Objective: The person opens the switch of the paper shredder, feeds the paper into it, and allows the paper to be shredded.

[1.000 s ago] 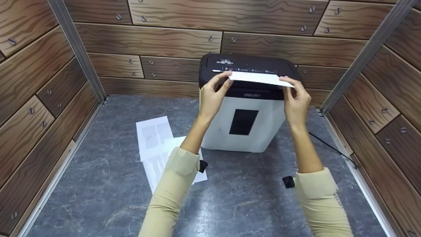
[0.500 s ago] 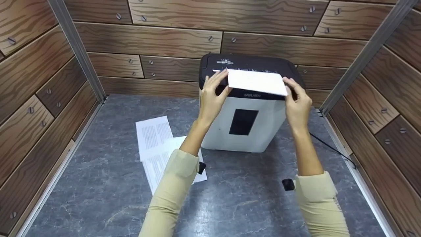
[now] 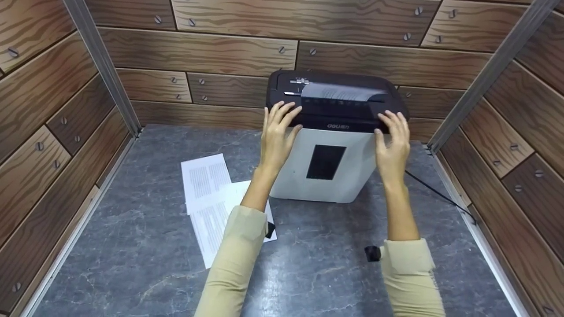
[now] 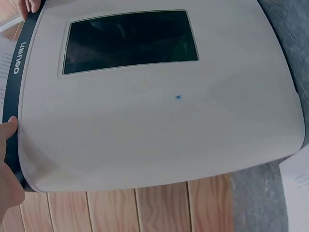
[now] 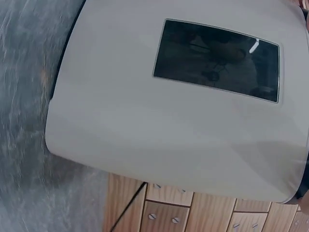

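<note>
A paper shredder (image 3: 291, 171) with a pale grey body, a dark window and a black top stands near the back wall. From the slot in its top a printed sheet of paper (image 3: 339, 92) sticks up, tilted back. My left hand (image 3: 275, 138) rests at the left front corner of the black top, fingers spread and relaxed. In the left wrist view its thumb (image 4: 10, 124) touches the black band. At the right front corner lies my right hand (image 3: 392, 143), fingers relaxed over the edge. Neither hand touches the sheet.
Several printed sheets (image 3: 205, 180) lie overlapping on the grey marbled floor (image 3: 132, 220), left of the shredder. A black cord (image 3: 440, 198) runs from behind the machine to the right wall. Wood-patterned walls (image 3: 238, 53) enclose the left, back and right.
The sheet held between both hands has been let go and now stands in the shredder's slot, lower and farther back. Both hands have drawn down to the shredder's front corners.
</note>
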Motion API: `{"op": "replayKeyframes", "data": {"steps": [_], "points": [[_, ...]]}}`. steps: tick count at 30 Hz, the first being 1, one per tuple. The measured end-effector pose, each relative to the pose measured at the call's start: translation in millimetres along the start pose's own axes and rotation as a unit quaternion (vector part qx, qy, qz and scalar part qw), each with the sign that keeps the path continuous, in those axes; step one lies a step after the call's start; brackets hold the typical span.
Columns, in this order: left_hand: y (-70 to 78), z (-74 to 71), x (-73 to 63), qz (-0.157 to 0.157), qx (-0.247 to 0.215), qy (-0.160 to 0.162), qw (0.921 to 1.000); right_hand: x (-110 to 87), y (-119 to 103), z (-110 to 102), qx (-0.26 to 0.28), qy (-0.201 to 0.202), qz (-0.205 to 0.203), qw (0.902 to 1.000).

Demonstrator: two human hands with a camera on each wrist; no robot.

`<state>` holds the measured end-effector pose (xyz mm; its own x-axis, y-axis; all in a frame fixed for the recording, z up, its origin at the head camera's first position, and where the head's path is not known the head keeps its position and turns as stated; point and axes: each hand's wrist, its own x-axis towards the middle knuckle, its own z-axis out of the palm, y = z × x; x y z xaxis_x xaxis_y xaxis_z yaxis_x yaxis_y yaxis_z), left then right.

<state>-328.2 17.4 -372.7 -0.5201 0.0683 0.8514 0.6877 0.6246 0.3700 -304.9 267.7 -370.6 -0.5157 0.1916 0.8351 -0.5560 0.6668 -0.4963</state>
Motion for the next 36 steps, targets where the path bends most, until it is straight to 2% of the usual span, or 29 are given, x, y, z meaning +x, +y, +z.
{"op": "replayKeyframes", "data": {"steps": [12,25,36], "points": [[-0.8,6.1,-6.1,0.012,-0.013,0.030,0.9994,-5.9,0.8,2.3,0.008,0.015,-0.002,0.9999],[-1.1,5.9,-1.8,0.013,-0.012,0.031,0.9994,-1.8,1.6,1.5,0.006,0.011,-0.021,0.9997],[-0.4,4.3,-3.9,0.003,-0.015,0.019,0.9997,-3.1,-1.2,1.8,0.024,0.016,0.000,0.9996]]}}
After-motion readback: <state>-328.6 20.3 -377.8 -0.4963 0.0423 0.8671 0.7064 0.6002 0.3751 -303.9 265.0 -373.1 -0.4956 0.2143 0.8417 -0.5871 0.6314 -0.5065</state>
